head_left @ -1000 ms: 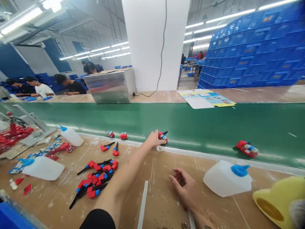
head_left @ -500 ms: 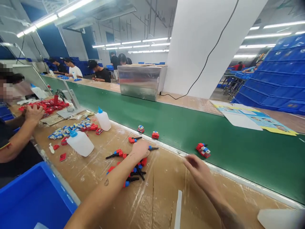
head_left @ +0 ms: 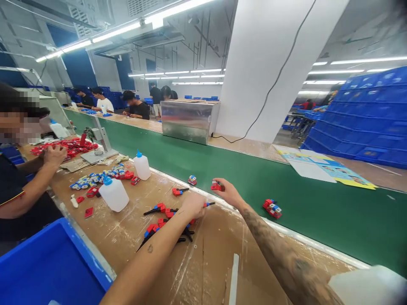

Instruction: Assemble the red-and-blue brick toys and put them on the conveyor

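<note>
My left hand (head_left: 193,205) rests on a pile of red, black and blue toy parts (head_left: 159,222) on the worktable and is closed around a black stick part whose blue tip (head_left: 208,204) pokes out to the right. My right hand (head_left: 228,192) reaches to the edge of the green conveyor belt (head_left: 318,212) and pinches a small red block (head_left: 216,185). A finished red and blue toy (head_left: 272,208) lies on the belt to the right of that hand. Another small block (head_left: 192,180) and a red part (head_left: 178,191) lie near the belt edge to the left.
Two white glue bottles (head_left: 142,166) (head_left: 113,194) stand left of the pile. A blue bin (head_left: 47,267) sits at the lower left, beside a co-worker's hand (head_left: 54,154). A metal box (head_left: 187,115) and papers (head_left: 330,169) lie beyond the belt. Another white bottle (head_left: 365,288) is at the lower right.
The view has swung left. My left hand pulled back from the belt edge onto the pile and closed on a stick part. My right hand reached forward and took the small red block.
</note>
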Tool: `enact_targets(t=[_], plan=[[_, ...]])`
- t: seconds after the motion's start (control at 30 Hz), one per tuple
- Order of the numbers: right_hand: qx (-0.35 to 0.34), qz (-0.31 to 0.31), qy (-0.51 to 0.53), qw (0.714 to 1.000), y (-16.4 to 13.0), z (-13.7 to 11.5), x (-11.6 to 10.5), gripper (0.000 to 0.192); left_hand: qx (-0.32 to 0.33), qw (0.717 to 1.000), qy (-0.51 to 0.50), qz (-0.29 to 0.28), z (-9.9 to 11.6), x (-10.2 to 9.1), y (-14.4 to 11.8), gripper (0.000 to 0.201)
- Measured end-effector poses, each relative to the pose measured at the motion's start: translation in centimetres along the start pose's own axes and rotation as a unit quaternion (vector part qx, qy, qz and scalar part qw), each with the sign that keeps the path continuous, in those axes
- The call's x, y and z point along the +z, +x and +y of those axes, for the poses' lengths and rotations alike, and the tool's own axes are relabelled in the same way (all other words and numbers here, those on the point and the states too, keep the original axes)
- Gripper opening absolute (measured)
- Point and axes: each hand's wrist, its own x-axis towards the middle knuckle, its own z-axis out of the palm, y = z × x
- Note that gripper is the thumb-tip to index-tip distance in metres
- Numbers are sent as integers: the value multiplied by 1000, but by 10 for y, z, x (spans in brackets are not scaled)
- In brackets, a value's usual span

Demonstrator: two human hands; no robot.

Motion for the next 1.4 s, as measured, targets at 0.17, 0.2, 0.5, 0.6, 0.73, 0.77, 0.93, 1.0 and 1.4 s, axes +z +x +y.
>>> enact_targets(t=[0.17, 0.2, 0.5, 0.6, 0.73, 0.77, 0.93, 1.0, 1.4], plan=[[-45, 76, 248, 965, -124, -30, -47, 42, 8, 973, -224, 56, 19, 22, -15, 34], [-36, 87, 273, 958, -145, -34, -52, 41, 5, 961, -269, 56, 27, 30, -21, 43], [243, 218, 412, 851, -234, 17, -14, 47, -56, 656, -747, -94, 95, 73, -122, 38], [199, 209, 517, 806, -238, 31, -9, 53, -55, 655, -744, -120, 97, 77, -140, 41], [152, 187, 622, 745, -240, 42, -17, 65, -17, 755, -647, -105, 93, 77, -151, 43], [150, 193, 631, 736, -240, 44, -19, 61, 7, 799, -593, -102, 92, 75, -154, 41], [161, 197, 667, 700, -240, 49, -22, 41, 276, 932, -189, -142, 98, 60, -178, 40], [163, 179, 684, 688, -239, 52, -21, 43, 388, 909, -46, -144, 106, 54, -187, 47], [114, 78, 703, 698, -242, 51, -23, 41, 508, 816, 160, -224, 137, 64, -181, 50]])
